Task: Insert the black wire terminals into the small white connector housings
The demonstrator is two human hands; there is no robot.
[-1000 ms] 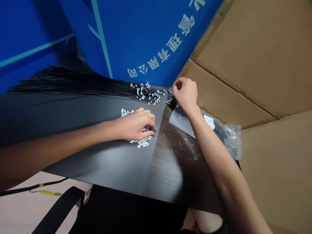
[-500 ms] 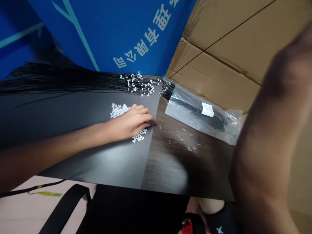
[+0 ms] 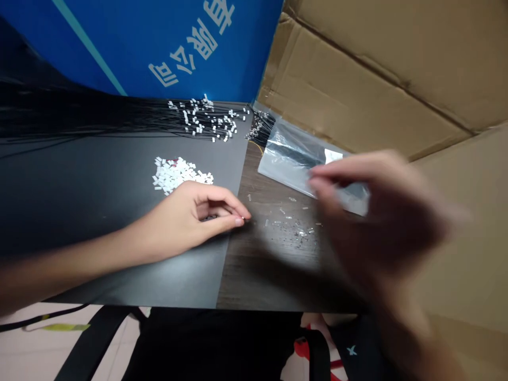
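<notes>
My left hand [image 3: 194,214] rests on the black mat [image 3: 99,211] near its right edge, thumb and forefinger pinched together on something too small to name. Just behind it lies a pile of small white connector housings [image 3: 174,173]. My right hand [image 3: 381,217] hovers blurred over the dark wooden table [image 3: 270,264], fingers curled towards each other; what they hold, if anything, is smeared. Behind that hand lies a clear plastic bag [image 3: 289,159] of black wires with metal terminals [image 3: 257,127] sticking out.
A fan of thin black wires [image 3: 79,119] with white housings [image 3: 206,119] on their ends lies across the mat's far side. Loose small bits [image 3: 293,225] are scattered on the wood. A blue printed board [image 3: 159,47] and cardboard walls [image 3: 377,69] enclose the back and right.
My right hand left the bag's mouth, swung close past the camera and now hovers blurred over the table. My left hand slid off the pile of housings towards the mat's edge, pinching.
</notes>
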